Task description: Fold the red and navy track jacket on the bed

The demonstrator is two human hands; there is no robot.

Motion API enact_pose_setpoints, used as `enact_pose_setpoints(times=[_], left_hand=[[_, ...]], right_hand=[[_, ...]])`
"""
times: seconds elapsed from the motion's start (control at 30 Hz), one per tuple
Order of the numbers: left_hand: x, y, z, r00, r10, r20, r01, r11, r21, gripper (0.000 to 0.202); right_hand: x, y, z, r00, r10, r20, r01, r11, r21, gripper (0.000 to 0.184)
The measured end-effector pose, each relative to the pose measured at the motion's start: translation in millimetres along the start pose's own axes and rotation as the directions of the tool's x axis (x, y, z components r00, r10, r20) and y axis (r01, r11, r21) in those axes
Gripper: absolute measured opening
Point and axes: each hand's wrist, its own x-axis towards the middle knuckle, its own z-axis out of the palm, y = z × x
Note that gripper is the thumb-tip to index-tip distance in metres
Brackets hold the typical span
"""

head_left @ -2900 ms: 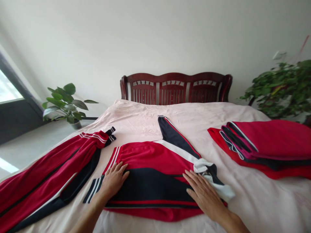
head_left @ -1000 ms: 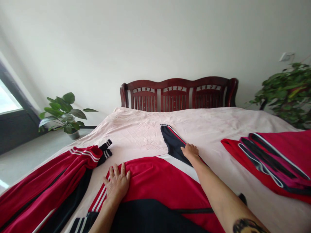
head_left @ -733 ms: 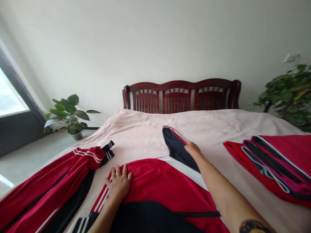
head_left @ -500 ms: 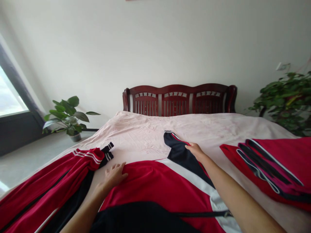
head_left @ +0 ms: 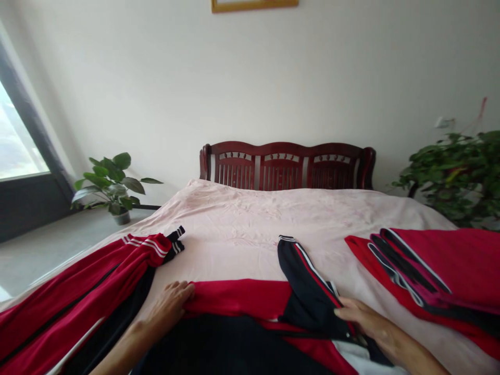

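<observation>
Pinching a smooth navy sleeve (head_left: 307, 289) between thumb and fingers, the right hand (head_left: 363, 320) sits near five o'clock. Toward seven, the left hand (head_left: 174, 298) curls at the straight red edge of the jacket (head_left: 242, 297); whether it pinches cannot be told. The jacket spreads at six over a softly wrinkled pink sheet (head_left: 234, 255). Outward: a limp, stripe-hemmed garment (head_left: 89, 284) at eight, a thick folded stack (head_left: 437, 265) at four, a glossy slatted wooden headboard (head_left: 287, 152) near twelve.

Home bedroom: sheeted bed (head_left: 234, 256), potted plant (head_left: 111, 179), likely wooden headboard (head_left: 281, 165).
</observation>
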Motion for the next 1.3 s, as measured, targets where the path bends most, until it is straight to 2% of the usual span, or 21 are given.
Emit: enact_pose_setpoints(times=[0.1, 0.17, 0.27, 0.37, 0.4, 0.47, 0.53, 0.6, 0.63, 0.7, 0.77, 0.87, 1.0, 1.07, 1.1, 1.13, 1.17, 1.2, 1.23, 1.27, 1.3], left_hand=[[-4, 16, -6.4, 0.998, -0.036, 0.041, 0.036, 0.999, 0.004, 0.036], [0, 34, -6.5, 0.999, 0.039, 0.030, -0.037, 0.997, -0.063, 0.039], [7, 60, 6.6, 0.989, 0.149, 0.022, -0.139, 0.962, -0.235, 0.048], [18, 75, 24.8, 0.997, 0.080, -0.003, -0.072, 0.883, -0.463, 0.037], [23, 78, 29.2, 1.000, 0.027, 0.014, -0.013, 0.796, -0.605, 0.035], [36, 86, 34.8, 0.993, -0.048, 0.110, 0.119, 0.516, -0.849, 0.043], [50, 99, 38.5, 0.977, -0.047, 0.210, 0.214, 0.290, -0.933, 0.056], [65, 120, 43.7, 0.962, 0.037, 0.269, 0.261, 0.152, -0.953, 0.067], [72, 133, 47.3, 0.947, 0.118, 0.298, 0.297, 0.030, -0.955, 0.071], [84, 158, 56.1, 0.905, 0.288, 0.313, 0.395, -0.297, -0.869, 0.072], [94, 179, 63.5, 0.888, 0.356, 0.290, 0.453, -0.577, -0.679, 0.067], [100, 189, 62.6, 0.929, 0.253, 0.270, 0.363, -0.763, -0.535, 0.051], [82, 163, 38.4, 0.986, 0.084, 0.144, 0.145, -0.859, -0.490, 0.038], [65, 143, 26.4, 0.998, -0.052, 0.025, -0.030, -0.842, -0.538, 0.043], [57, 134, 22.8, 0.991, -0.129, -0.025, -0.116, -0.773, -0.624, 0.047], [52, 125, 21.1, 0.978, -0.199, -0.062, -0.177, -0.635, -0.752, 0.049], [48, 118, 21.5, 0.964, -0.254, -0.084, -0.184, -0.401, -0.897, 0.049], [48, 113, 23.6, 0.952, -0.293, -0.093, -0.127, -0.102, -0.987, 0.048], [49, 110, 26.8, 0.943, -0.318, -0.099, -0.040, 0.187, -0.981, 0.047], [54, 108, 30.8, 0.939, -0.327, -0.103, 0.043, 0.412, -0.910, 0.047], [59, 109, 34.8, 0.942, -0.320, -0.103, 0.101, 0.561, -0.822, 0.048]], right_hand=[[4, -7, 2, 0.998, 0.068, -0.010, -0.067, 0.996, 0.057, 0.044], [14, -20, 7, 0.996, 0.081, -0.028, -0.079, 0.994, 0.071, 0.043], [34, -39, 20, 0.998, 0.070, -0.002, -0.069, 0.990, 0.122, 0.033], [49, -59, 35, 1.000, -0.008, 0.021, 0.004, 0.980, 0.200, 0.043], [50, -67, 41, 0.998, -0.054, 0.035, 0.045, 0.975, 0.219, 0.052], [47, -87, 51, 0.983, -0.146, 0.109, 0.116, 0.963, 0.242, 0.063], [37, -108, 62, 0.941, -0.215, 0.261, 0.152, 0.958, 0.243, 0.063], [24, -126, 72, 0.867, -0.235, 0.440, 0.150, 0.964, 0.220, 0.059], [17, -132, 77, 0.827, -0.228, 0.514, 0.144, 0.970, 0.198, 0.056], [5, -138, 83, 0.755, -0.185, 0.629, 0.136, 0.983, 0.126, 0.050], [-3, -134, 83, 0.711, -0.131, 0.691, 0.137, 0.989, 0.046, 0.043], [-8, -120, 73, 0.715, -0.102, 0.692, 0.137, 0.991, 0.004, 0.038], [-8, -102, 54, 0.782, -0.155, 0.604, 0.144, 0.987, 0.066, 0.041], [-5, -97, 50, 0.808, -0.159, 0.568, 0.145, 0.987, 0.070, 0.044], [-4, -95, 50, 0.816, -0.154, 0.557, 0.143, 0.988, 0.063, 0.046], [-3, -93, 51, 0.819, -0.152, 0.553, 0.148, 0.988, 0.052, 0.047], [-2, -91, 54, 0.817, -0.153, 0.556, 0.156, 0.987, 0.041, 0.048], [-2, -90, 58, 0.808, -0.154, 0.569, 0.166, 0.986, 0.031, 0.049], [-2, -89, 63, 0.793, -0.152, 0.590, 0.171, 0.985, 0.023, 0.051], [-2, -88, 68, 0.775, -0.143, 0.615, 0.171, 0.985, 0.014, 0.053], [-3, -88, 73, 0.756, -0.131, 0.641, 0.170, 0.985, 0.001, 0.056]])
